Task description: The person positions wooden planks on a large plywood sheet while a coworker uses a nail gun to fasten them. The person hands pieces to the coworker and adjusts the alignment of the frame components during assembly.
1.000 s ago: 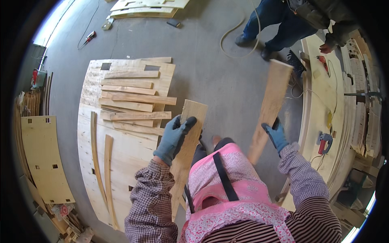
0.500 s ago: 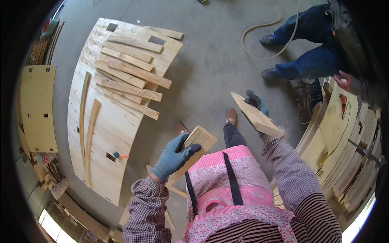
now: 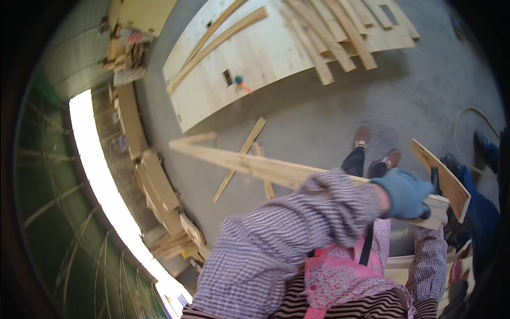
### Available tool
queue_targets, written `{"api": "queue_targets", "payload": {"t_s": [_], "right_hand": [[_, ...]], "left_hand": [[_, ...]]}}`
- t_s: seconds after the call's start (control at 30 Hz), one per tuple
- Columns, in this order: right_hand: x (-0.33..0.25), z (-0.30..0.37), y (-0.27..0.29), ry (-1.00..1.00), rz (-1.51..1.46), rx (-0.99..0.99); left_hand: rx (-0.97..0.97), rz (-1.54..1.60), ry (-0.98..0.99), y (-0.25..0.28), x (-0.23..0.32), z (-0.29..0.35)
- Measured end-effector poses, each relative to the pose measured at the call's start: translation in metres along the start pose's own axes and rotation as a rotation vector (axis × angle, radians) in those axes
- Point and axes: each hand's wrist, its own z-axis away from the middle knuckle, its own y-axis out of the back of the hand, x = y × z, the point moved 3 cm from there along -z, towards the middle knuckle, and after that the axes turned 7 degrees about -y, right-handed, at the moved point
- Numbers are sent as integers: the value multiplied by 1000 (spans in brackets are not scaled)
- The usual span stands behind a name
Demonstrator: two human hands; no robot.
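Change: you have turned left since half a second ago; the long plank (image 3: pixel 249 165) now swings out across the concrete floor (image 3: pixel 425 101).
Left hand (image 3: pixel 406 194): blue glove clamped around that plank's near end.
Right hand: hidden; grip cannot be told.
Short board (image 3: pixel 443 178): flat, pale, raw-edged plywood.

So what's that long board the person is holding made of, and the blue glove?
The long pale board looks like raw, unpainted wood: light tan with grain streaks and a matte face, possibly plywood. The blue glove on the left hand seems to be knitted fabric, maybe rubber-coated; its surface is dull and slightly creased.
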Motion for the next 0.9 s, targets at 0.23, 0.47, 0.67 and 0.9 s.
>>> {"api": "queue_targets", "payload": {"t_s": [0.23, 0.47, 0.67, 0.9], "right_hand": [[14, -1, -15, -28, -197, -84], [8, -40, -62, -74, -465, -184], [-19, -80, -77, -137, -749, -289], [27, -173, -88, -40, -1079, -132]], "left_hand": [[27, -99, -2, -5, 32, -63], [340, -101, 75, 6, -30, -114], [307, -158, -19, 20, -37, -152], [272, -324, -170, 22, -39, -178]]}}
